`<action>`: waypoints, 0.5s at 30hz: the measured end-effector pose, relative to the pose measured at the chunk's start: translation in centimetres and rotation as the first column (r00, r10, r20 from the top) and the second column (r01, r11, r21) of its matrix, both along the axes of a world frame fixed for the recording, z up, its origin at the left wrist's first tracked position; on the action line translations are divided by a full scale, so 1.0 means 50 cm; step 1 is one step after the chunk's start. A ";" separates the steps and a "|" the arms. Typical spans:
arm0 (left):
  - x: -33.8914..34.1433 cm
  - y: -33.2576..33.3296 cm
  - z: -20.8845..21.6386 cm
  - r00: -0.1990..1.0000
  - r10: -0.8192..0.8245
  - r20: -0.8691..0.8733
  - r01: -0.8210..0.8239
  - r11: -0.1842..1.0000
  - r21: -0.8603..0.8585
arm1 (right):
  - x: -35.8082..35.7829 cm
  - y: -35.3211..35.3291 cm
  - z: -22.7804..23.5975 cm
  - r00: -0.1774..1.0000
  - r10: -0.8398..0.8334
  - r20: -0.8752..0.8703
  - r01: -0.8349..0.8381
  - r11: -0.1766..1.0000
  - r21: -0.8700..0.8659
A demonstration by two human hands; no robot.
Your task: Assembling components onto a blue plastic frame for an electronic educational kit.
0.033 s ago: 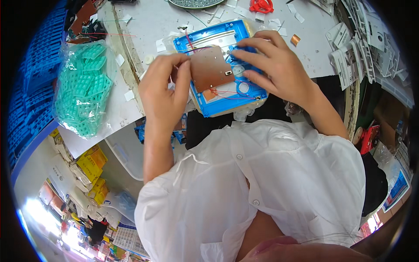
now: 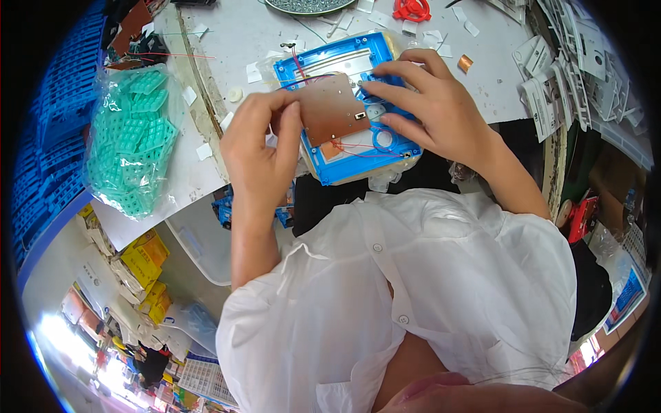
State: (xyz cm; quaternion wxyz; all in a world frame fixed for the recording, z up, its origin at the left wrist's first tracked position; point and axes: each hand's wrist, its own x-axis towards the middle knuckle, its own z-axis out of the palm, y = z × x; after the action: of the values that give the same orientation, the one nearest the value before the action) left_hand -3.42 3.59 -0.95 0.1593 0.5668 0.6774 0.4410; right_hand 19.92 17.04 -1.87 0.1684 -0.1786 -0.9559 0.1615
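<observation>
1. Fingers first: our left hand pinches the left edge of a brown circuit board, thumb and forefinger closed on it.
2. Our right hand lies over the right part of the blue plastic housing, fingers spread and half curled, tips pressing near the board's right edge; we cannot tell whether it grips anything.
3. The board lies flat over the housing, between both hands, its longer side running left to right; the left hand is the one holding it.
4. Red wires run from the board's lower edge across the housing.
5. Farther left on the white table, a clear bag of green plastic parts lies well apart from the hands.
6. A red object lies at the table's far edge.
</observation>
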 end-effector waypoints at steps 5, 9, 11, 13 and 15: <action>0.013 -0.038 -0.007 0.998 0.043 0.037 -0.045 0.998 0.033 | -0.024 -0.010 0.040 0.993 0.027 0.118 -0.026 1.000 -0.007; -0.010 -0.051 0.013 0.998 0.034 0.049 -0.035 0.999 0.036 | -0.044 -0.013 0.068 0.970 0.041 0.241 -0.054 0.998 0.045; -0.051 -0.050 0.039 0.996 0.072 -0.044 -0.070 0.996 0.047 | -0.054 -0.003 0.073 0.977 0.071 0.202 -0.083 0.995 0.054; -0.111 -0.027 0.068 0.961 0.159 -0.226 -0.140 0.985 0.097 | -0.050 0.002 0.074 0.978 0.078 0.194 -0.085 0.996 0.030; -0.209 -0.002 0.094 0.904 0.293 -0.313 -0.249 0.953 0.171 | -0.047 0.008 0.073 0.985 0.092 0.147 -0.089 0.996 -0.024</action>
State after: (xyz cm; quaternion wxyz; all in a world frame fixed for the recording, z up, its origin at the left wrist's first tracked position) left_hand -13.87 3.51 3.75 -0.0575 0.5425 0.7374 0.3983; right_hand 17.54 17.42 1.77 0.0881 -0.1479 -0.9714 0.1634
